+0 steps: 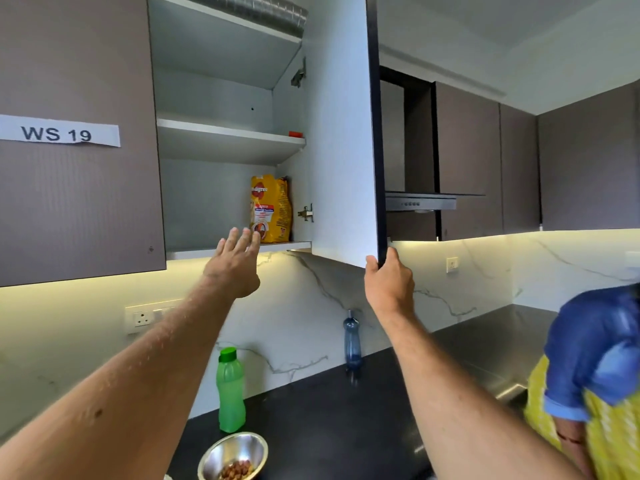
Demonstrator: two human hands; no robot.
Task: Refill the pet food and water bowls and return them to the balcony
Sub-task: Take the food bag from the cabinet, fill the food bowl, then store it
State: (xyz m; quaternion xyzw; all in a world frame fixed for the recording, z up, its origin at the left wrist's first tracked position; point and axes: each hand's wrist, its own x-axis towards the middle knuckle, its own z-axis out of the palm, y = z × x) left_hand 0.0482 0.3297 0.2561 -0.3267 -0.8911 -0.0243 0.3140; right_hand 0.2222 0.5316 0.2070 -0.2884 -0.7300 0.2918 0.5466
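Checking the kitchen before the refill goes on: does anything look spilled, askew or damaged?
Nothing stands out. The pet food bag stands upright on the cabinet's bottom shelf, the green bottle stands capped on the counter, and the kibble sits inside the steel bowl.

Warm under-cabinet glow, wide-angle edge distortion

Steel bowl [232, 457] cut by bottom edge; second person [595, 375] cropped at right; food bag [270, 209] print unreadable.

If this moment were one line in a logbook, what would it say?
left hand open, reaching toward pet food bag on bottom shelf | right hand grips cabinet door edge | steel bowl holds kibble
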